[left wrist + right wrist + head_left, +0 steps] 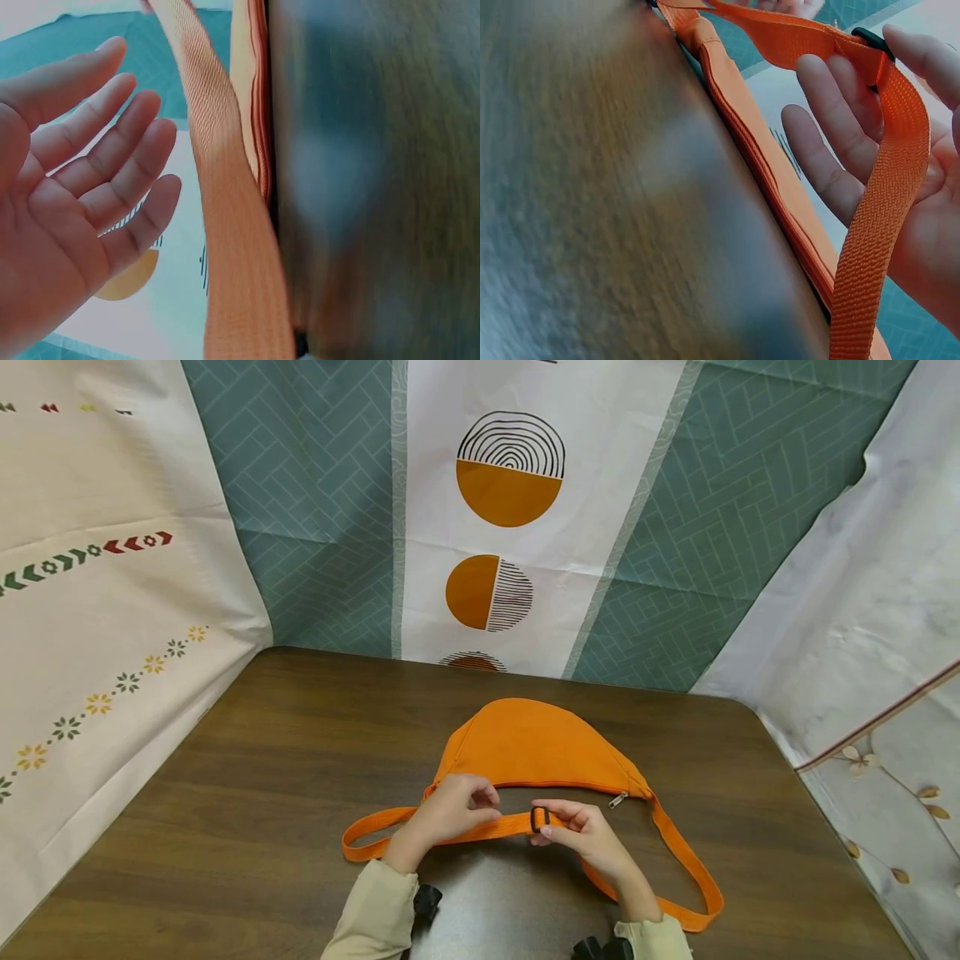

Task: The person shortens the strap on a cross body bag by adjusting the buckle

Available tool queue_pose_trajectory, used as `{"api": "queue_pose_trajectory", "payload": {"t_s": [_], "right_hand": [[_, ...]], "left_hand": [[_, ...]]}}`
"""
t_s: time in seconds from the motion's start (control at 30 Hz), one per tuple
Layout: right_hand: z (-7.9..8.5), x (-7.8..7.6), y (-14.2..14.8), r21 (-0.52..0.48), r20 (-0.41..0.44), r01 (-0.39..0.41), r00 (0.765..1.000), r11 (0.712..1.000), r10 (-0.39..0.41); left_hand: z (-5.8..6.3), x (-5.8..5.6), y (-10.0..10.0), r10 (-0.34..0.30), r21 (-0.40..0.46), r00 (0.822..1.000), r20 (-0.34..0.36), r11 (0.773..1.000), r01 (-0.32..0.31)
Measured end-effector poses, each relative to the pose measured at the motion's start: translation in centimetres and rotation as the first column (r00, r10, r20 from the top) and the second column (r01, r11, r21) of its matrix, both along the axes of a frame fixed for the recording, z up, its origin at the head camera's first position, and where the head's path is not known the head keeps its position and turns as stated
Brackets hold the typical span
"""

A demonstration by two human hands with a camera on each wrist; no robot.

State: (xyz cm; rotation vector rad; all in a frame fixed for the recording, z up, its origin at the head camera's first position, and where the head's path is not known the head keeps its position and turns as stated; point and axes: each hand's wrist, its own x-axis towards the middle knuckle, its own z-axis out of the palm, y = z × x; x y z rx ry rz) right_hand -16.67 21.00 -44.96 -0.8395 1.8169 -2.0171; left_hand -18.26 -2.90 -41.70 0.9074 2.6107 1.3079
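Observation:
An orange waist bag (532,743) lies on the table, its zip pull (618,799) near the right end. My right hand (588,837) pinches the orange webbing strap (483,831) at a black slider buckle (533,820), in front of the bag. In the right wrist view the thumb sits by the buckle (871,41), with fingers behind the strap. My left hand (450,810) is beside the strap's left part. Seen from the left wrist, that hand (82,180) has loosely bent fingers, apart from the strap (232,217), and holds nothing.
The strap loops out on both sides of the bag over the brown wooden table (247,810). Behind the table hangs a green and white patterned cloth (315,510). White patterned cloths border the left and right sides.

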Motion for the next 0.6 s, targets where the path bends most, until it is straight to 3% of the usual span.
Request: {"api": "queue_pose_trajectory", "payload": {"t_s": [0.2,0.6], "right_hand": [[-0.4,-0.1,-0.5,-0.083,0.038,0.02,0.999,0.996,-0.017],[-0.2,0.2,-1.3,-0.111,0.135,0.045,0.99,0.993,-0.03]], "left_hand": [[-0.1,-0.1,0.5,-0.005,-0.001,0.999,-0.047,1.0,0.005],[-0.4,0.2,1.3,-0.064,0.031,0.998,-0.015,0.997,0.064]]}}
